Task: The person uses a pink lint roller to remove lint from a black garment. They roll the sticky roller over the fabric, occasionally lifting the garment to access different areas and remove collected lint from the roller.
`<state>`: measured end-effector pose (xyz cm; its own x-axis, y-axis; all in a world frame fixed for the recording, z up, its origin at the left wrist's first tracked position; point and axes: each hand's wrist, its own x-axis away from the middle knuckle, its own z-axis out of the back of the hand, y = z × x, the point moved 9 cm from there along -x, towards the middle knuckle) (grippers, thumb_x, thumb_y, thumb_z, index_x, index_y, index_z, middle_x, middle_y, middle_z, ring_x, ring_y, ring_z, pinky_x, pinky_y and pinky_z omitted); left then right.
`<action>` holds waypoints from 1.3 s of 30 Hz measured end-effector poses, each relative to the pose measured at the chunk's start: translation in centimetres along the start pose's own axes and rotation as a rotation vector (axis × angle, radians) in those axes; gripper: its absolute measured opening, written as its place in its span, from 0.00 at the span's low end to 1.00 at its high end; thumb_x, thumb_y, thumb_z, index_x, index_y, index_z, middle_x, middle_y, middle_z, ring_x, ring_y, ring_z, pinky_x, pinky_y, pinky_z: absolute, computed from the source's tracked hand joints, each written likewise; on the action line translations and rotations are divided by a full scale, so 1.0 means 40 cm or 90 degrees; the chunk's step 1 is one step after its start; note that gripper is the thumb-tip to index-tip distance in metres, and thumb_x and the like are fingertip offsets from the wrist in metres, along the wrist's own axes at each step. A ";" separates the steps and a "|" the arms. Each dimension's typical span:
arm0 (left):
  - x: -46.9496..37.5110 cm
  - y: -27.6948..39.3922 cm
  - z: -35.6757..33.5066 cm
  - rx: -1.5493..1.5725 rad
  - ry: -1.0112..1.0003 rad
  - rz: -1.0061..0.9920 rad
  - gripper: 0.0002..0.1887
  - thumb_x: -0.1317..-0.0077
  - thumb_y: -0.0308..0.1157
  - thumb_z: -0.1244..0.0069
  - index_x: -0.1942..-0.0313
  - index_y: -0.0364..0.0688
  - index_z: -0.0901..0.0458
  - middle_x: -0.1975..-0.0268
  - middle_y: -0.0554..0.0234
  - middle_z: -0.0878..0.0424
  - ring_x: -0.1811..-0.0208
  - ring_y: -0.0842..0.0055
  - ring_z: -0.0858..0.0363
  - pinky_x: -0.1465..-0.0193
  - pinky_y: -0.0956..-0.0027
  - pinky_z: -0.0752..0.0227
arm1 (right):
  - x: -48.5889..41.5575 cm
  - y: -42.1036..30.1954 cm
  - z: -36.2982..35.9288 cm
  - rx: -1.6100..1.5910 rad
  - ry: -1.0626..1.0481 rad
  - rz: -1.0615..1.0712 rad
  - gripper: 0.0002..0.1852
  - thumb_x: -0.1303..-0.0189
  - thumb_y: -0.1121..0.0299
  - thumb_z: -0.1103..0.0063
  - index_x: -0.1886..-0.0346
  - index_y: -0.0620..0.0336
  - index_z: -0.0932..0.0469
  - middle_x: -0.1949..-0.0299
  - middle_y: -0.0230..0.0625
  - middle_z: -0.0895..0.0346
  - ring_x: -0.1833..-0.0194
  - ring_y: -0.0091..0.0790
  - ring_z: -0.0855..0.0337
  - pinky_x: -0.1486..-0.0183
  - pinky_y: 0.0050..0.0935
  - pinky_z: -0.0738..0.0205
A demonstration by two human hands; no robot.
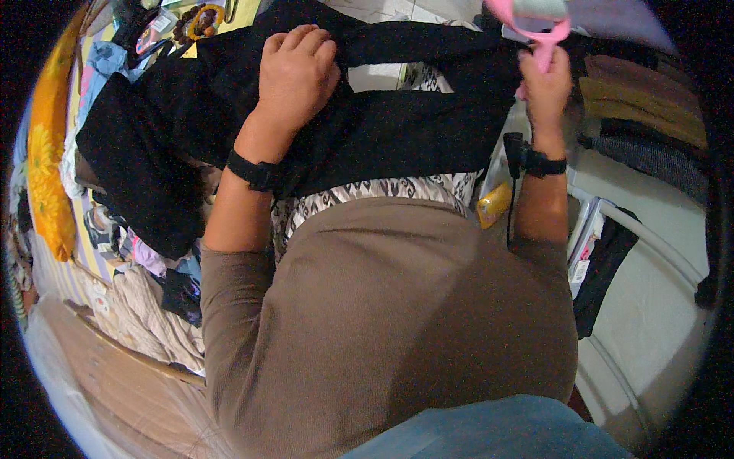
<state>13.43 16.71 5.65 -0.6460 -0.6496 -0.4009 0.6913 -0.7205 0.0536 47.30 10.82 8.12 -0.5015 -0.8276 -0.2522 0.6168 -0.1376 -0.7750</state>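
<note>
Black trousers point(395, 129) lie sideways across my lap, over a white, grey and black patterned garment point(373, 189). A gap shows between their two legs. My left hand point(298, 74) rests palm down on the black cloth with bent fingers. Its fingertips are hidden, so whether it pinches the cloth cannot be told. In my right hand point(547, 92) is the pink handle of what looks like a lint roller point(556, 34). The roller's pale head is partly cut off at the top edge. That hand is raised by the far end of the trousers, slightly blurred.
Bead bracelets point(198, 23) lie at the upper left near a blue cloth point(106, 60). An orange floral roll point(49, 172) runs along the left edge. Crumpled clothes point(155, 298) are heaped beside me. At right are a metal tube frame point(654, 235) and a yellow packet point(494, 205).
</note>
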 end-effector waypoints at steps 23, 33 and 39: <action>0.164 -0.088 0.063 0.191 0.147 0.115 0.16 0.47 0.23 0.42 0.56 0.43 0.17 0.50 0.61 0.18 0.47 0.62 0.21 0.46 0.62 0.28 | 0.293 0.071 -0.028 0.095 -0.191 0.029 0.16 0.47 0.72 0.35 0.56 0.63 0.27 0.64 0.40 0.23 0.63 0.39 0.21 0.58 0.35 0.27; 0.174 -0.161 -0.026 0.556 0.126 0.264 0.09 0.32 0.31 0.49 0.57 0.41 0.14 0.54 0.59 0.18 0.48 0.69 0.22 0.42 0.68 0.31 | 0.284 -0.291 -0.196 0.017 -0.324 0.329 0.16 0.38 0.66 0.38 0.49 0.59 0.23 0.60 0.45 0.19 0.57 0.45 0.16 0.51 0.42 0.23; 0.188 -0.202 -0.084 0.772 0.117 0.313 0.10 0.31 0.26 0.51 0.54 0.39 0.14 0.52 0.61 0.21 0.45 0.72 0.25 0.39 0.71 0.35 | 0.334 -0.287 -0.434 0.192 -0.420 0.353 0.11 0.36 0.69 0.45 0.55 0.62 0.30 0.63 0.52 0.23 0.62 0.58 0.19 0.60 0.51 0.23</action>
<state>4.07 18.45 -0.89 -0.2931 -0.9312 -0.2167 0.0505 -0.2415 0.9691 22.98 10.77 3.60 0.3061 -0.9478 -0.0892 0.8445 0.3136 -0.4341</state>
